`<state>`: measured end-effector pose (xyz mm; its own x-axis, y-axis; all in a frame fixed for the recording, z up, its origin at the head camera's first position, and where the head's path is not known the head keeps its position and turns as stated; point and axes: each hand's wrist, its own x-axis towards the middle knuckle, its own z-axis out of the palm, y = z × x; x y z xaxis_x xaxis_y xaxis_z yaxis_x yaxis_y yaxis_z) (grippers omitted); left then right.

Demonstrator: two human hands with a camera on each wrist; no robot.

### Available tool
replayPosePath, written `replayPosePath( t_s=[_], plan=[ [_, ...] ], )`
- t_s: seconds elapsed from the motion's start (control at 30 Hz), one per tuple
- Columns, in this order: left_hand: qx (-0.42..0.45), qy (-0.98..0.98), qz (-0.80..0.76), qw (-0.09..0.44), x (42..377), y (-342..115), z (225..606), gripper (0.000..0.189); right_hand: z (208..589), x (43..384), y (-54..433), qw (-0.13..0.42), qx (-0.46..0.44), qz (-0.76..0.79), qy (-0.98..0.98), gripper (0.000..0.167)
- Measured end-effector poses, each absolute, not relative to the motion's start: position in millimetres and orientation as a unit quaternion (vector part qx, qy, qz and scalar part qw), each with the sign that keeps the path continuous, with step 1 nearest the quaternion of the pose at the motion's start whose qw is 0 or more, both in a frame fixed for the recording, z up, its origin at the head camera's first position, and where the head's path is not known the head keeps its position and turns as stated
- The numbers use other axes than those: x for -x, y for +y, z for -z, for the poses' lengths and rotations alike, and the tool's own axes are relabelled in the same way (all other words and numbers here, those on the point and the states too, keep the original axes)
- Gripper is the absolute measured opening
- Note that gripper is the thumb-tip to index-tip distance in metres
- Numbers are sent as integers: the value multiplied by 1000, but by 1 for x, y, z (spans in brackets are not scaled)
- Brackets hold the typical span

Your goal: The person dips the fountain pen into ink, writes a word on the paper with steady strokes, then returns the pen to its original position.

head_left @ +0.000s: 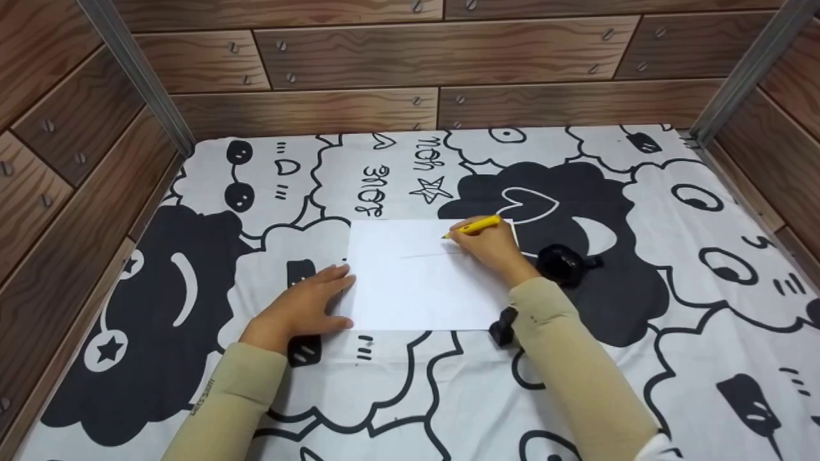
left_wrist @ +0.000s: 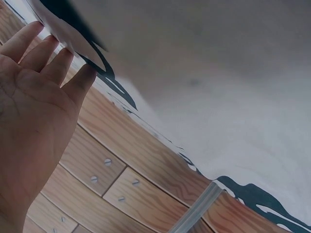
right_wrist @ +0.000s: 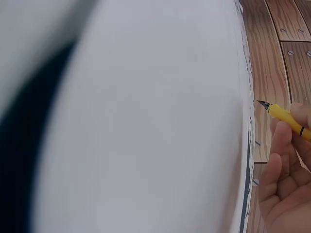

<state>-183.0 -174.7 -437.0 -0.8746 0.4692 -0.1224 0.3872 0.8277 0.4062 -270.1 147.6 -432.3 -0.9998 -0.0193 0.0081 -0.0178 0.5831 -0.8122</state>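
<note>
Right hand (head_left: pixel 494 250) pinches yellow fountain pen (head_left: pixel 482 224) over white rectangular paper (head_left: pixel 416 288) | left hand (head_left: pixel 304 307), fingers spread, at paper's left edge

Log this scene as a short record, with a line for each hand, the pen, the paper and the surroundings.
Left hand: fingers spread, fingertips at the paper's left edge
Right hand: pinches the pen
Pen: yellow, nib pointing left in the head view, over the paper's upper right part; whether it touches cannot be told
Paper: white sheet, lying flat
Surface: cloth with black-and-white cartoon print
Background: wood-plank-patterned walls
Unclear: black object beside the right wrist
</note>
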Motion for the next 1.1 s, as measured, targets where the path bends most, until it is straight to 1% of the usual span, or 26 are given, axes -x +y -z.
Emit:
replayPosePath(
  t_s=[0.27, 0.9, 1.1],
  plan=[
    [-237, 948, -185, 100, 184, -176, 438, 73, 434, 276, 141, 9, 4, 471, 882, 17],
    [-227, 951, -182, 105, 183, -174, 436, 74, 439, 277, 137, 25, 0, 474, 880, 18],
    [-228, 950, -184, 107, 184, -174, 437, 73, 439, 275, 139, 32, 12, 472, 881, 18]
  ],
)
